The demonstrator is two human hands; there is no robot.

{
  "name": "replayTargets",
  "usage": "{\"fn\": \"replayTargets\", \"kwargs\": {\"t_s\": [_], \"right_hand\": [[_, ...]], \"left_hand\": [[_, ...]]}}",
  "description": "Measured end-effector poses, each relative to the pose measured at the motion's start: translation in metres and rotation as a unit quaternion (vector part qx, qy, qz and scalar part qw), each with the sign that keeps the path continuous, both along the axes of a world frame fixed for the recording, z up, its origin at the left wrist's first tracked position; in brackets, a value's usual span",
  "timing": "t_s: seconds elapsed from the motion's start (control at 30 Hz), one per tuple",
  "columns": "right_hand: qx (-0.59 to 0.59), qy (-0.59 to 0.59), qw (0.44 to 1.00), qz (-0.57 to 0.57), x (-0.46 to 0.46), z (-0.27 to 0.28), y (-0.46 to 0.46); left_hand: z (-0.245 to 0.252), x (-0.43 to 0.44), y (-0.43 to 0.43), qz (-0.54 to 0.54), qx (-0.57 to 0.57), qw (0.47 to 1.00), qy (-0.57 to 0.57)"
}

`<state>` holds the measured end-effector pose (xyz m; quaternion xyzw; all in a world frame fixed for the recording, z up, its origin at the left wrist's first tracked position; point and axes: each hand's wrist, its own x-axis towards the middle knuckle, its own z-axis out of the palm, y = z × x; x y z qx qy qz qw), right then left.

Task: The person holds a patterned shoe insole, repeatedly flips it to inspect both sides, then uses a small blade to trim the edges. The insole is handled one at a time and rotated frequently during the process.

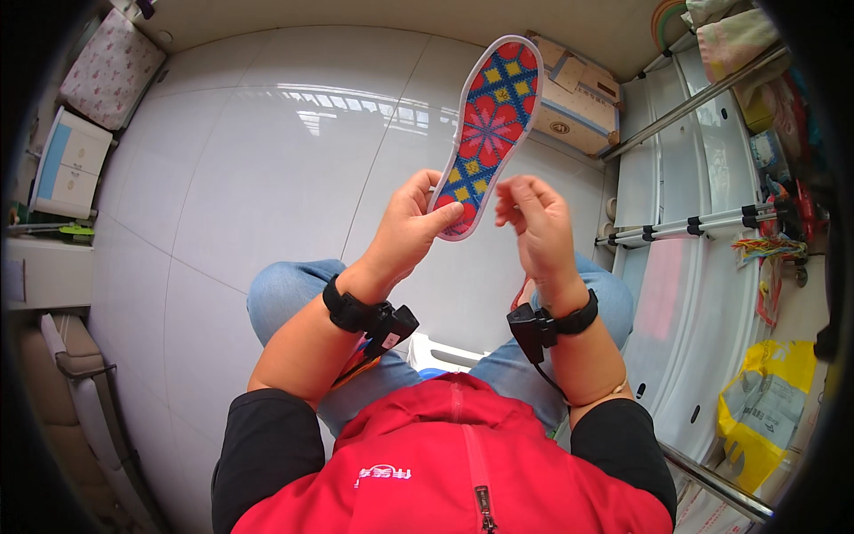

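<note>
An embroidered shoe insole (490, 133) with a white edge is held up in front of me, its toe end pointing away. Red flowers, blue lattice and yellow diamonds cover its face. My left hand (417, 210) grips the heel end, thumb on top and fingers behind. Just right of the heel is my right hand (534, 210), its fingers curled and thumb near the fingertips. Whether a needle or thread is pinched there is too small to tell.
A cardboard box (574, 100) stands on the tiled floor beyond the insole. On the right, a metal-framed rack (674, 227) carries bundled coloured threads (770, 248); a yellow plastic bag (767, 407) lies nearby. A small white cabinet (73, 163) and a beige chair (73, 380) are at left.
</note>
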<state>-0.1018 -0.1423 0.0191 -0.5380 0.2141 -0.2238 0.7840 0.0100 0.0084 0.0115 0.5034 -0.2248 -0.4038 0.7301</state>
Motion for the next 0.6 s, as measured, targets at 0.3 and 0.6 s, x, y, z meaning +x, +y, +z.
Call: {"fn": "replayTargets", "kwargs": {"t_s": [0.3,0.6], "right_hand": [[0.280,-0.007,0.953,0.116,0.003,-0.005,0.010],[0.341,-0.043,0.934,0.099,0.004,-0.006,0.018]], "left_hand": [[0.003,-0.004,-0.001,-0.024,-0.044,0.997,0.067],[0.004,-0.006,-0.003,-0.034,-0.066,0.994,0.086]]}}
